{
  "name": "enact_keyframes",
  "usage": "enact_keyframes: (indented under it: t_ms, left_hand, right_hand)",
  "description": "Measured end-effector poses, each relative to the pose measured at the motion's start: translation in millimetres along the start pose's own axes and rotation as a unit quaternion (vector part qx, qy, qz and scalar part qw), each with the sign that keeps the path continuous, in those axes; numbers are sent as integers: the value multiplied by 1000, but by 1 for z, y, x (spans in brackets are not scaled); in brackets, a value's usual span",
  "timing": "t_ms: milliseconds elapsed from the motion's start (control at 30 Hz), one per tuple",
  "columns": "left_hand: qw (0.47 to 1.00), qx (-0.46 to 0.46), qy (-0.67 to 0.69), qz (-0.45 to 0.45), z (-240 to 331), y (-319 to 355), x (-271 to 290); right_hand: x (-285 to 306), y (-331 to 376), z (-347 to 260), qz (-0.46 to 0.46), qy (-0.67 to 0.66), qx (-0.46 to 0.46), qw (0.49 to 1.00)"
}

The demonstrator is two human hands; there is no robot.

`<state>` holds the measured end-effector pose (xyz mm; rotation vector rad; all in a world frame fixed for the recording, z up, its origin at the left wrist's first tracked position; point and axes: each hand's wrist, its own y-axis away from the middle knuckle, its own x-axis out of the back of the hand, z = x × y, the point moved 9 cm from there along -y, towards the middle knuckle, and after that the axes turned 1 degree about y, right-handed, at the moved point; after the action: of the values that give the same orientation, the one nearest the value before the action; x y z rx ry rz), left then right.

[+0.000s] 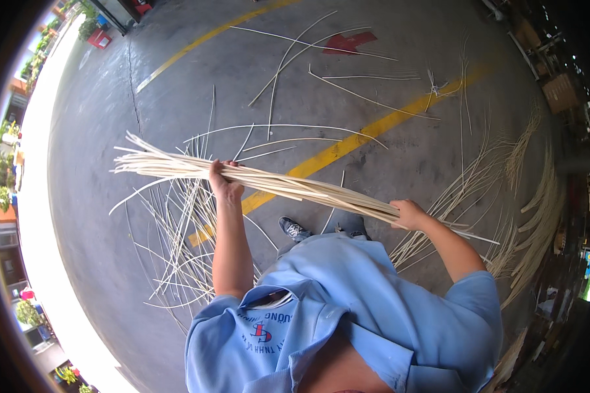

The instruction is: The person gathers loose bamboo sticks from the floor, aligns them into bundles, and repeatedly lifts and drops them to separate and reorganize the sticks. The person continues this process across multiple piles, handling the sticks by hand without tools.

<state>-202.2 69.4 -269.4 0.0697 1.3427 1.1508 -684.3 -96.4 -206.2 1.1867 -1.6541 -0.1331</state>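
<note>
A long bundle of pale rattan canes (295, 187) stretches across in front of me, held up above the floor. My left hand (225, 180) is closed round it nearer its left end, where the loose tips fan out. Near the other end, my right hand (408, 215) grips the bundle, and a few thin ends stick out past it. The bundle slopes down slightly from left to right. Below my left forearm lies a messy heap of thin strands (183, 242) on the floor.
Scattered single strands (321, 46) lie on the grey floor ahead. A yellow line (334, 152) and a red arrow (351, 43) mark it. More strands (465, 190) spread at the right, beside long bundles (537, 223). A red container (99, 39) stands far left.
</note>
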Motion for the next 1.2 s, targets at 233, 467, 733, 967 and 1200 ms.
enact_keyframes:
  t_ms: [233, 467, 733, 967, 1200]
  left_hand:
    - [998, 67, -2, -17, -116, 13, -18]
    - [990, 125, -66, -12, -281, 44, -34]
    - [967, 195, -146, -73, -424, 83, -86]
    - [957, 204, -194, -66, -478, 95, -107]
    - [956, 196, -190, -111, -464, 76, -151]
  right_hand:
    - [0, 46, 92, 1, -18, -34, 999]
    - [-26, 128, 232, 49, -59, -109, 991]
    - [-90, 204, 352, 113, -254, -183, 943]
    - [-52, 231, 333, 152, -135, -202, 958]
    - [-29, 192, 325, 175, -115, -201, 957]
